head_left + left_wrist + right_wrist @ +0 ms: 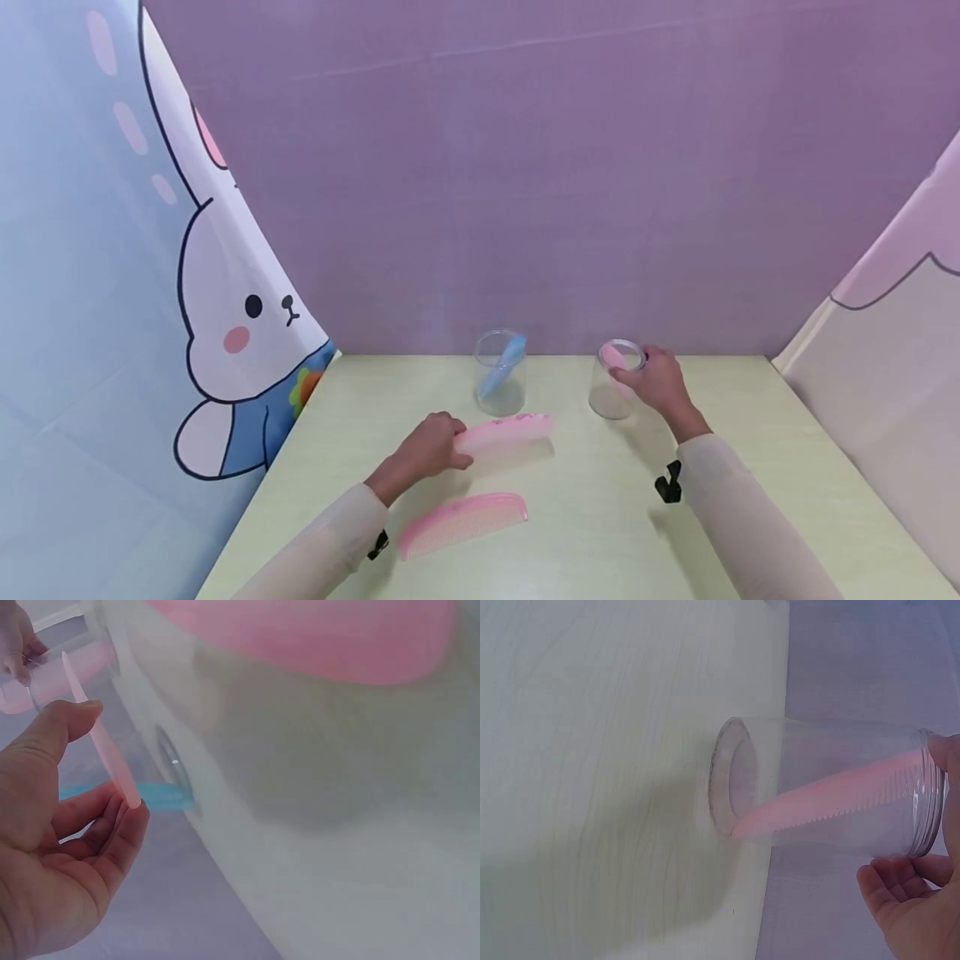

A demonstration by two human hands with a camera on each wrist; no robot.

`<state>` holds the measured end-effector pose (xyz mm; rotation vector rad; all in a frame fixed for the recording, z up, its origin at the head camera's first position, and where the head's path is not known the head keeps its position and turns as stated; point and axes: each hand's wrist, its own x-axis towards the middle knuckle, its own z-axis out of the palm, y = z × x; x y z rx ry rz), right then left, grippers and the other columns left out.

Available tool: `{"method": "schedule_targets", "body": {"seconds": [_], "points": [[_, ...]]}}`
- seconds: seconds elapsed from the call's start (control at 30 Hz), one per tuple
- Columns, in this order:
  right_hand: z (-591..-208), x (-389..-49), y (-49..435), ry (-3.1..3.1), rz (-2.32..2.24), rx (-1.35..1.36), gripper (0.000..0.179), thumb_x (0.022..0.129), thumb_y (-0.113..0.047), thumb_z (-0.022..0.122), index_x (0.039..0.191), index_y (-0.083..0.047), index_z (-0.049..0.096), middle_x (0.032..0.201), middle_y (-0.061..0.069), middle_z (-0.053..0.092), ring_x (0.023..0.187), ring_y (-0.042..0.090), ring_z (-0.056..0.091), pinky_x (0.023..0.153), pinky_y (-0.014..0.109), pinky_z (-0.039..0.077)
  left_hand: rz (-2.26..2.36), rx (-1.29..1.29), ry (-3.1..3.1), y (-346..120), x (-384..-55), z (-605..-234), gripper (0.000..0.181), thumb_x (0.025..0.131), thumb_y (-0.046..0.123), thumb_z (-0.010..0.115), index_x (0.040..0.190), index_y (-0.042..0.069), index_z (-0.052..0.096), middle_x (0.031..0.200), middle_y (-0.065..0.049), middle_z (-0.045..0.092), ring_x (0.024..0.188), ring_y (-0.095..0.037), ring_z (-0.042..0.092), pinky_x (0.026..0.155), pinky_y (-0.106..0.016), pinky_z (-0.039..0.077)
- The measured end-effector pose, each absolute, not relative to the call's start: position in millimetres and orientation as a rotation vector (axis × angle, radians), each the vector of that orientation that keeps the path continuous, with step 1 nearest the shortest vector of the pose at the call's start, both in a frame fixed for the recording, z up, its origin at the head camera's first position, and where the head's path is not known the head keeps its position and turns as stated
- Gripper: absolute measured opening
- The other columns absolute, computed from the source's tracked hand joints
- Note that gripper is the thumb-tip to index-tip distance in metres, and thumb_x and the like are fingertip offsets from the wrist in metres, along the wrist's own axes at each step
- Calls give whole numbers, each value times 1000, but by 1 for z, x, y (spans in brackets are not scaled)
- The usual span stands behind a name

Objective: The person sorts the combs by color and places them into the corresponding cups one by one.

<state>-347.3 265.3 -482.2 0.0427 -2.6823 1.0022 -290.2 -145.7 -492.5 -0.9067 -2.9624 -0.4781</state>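
My left hand (pixel 426 447) pinches one end of a pale pink comb (pixel 510 429) between thumb and fingers, held just above the table. The left wrist view shows that comb (pixel 111 754) edge-on. Nearer the front lies a second pink comb (pixel 465 521), its teeth toward me. On the right, my right hand (pixel 660 385) grips the rim of a clear plastic cup (pixel 609 402). A pink comb (pixel 817 796) leans inside this cup, teeth visible through the wall. Left of it stands another clear cup (pixel 501 402) with a blue comb (pixel 504 364) slanting inside.
Both cups stand near the back edge of the pale table (pixel 585 533). Behind it hangs a purple cloth (pixel 525 167). A rabbit-printed cloth (pixel 232 350) borders the left side, and a pale printed cloth (pixel 907 350) the right.
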Motion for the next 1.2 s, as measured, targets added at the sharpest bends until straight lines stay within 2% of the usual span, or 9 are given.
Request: {"method": "schedule_targets", "body": {"seconds": [0.27, 0.43, 0.57, 0.83, 1.03, 1.2], "points": [[-483, -347, 265, -2669, 987, 47, 59, 85, -37, 79, 113, 12, 62, 105, 29, 69, 92, 37, 65, 80, 52, 54, -551, -908, -2926, -129, -294, -481, 35, 78, 27, 81, 66, 11, 53, 61, 9, 33, 63, -8, 33, 57, -22, 31], [-482, -346, 264, -2668, 986, 43, 60, 85, -37, 79, 114, 13, 61, 106, 31, 68, 93, 39, 64, 81, 54, 53, -561, -905, -2897, -117, -298, -476, 27, 78, 27, 82, 76, 4, 68, 62, 6, 49, 64, -9, 41, 58, -23, 36], [-481, -346, 264, -2673, 977, 35, 61, 85, -36, 79, 115, 13, 61, 108, 32, 67, 96, 41, 64, 84, 55, 52, -576, -880, -2890, -107, -300, -470, 27, 79, 28, 82, 84, 3, 74, 66, 3, 57, 64, -10, 46, 57, -23, 39], [-482, -347, 265, -2679, 996, 24, 60, 86, -37, 79, 115, 12, 61, 107, 30, 68, 95, 39, 65, 83, 53, 54, -560, -879, -2873, -89, -305, -459, 28, 80, 29, 80, 80, 2, 71, 62, 6, 45, 61, -9, 41, 53, -21, 34], [-483, -347, 265, -2684, 1008, 26, 60, 86, -37, 79, 115, 12, 61, 106, 29, 69, 94, 38, 65, 82, 52, 54, -562, -834, -2901, -79, -308, -455, 28, 82, 29, 79, 78, 3, 69, 61, 5, 45, 61, -10, 43, 53, -22, 35], [-481, -347, 265, -2698, 1014, 17, 63, 87, -38, 78, 119, 12, 59, 112, 31, 67, 99, 40, 65, 86, 55, 54, -529, -826, -2894, -72, -310, -452, 31, 82, 31, 78, 68, 10, 60, 58, 7, 42, 59, -9, 41, 52, -22, 34]]}}
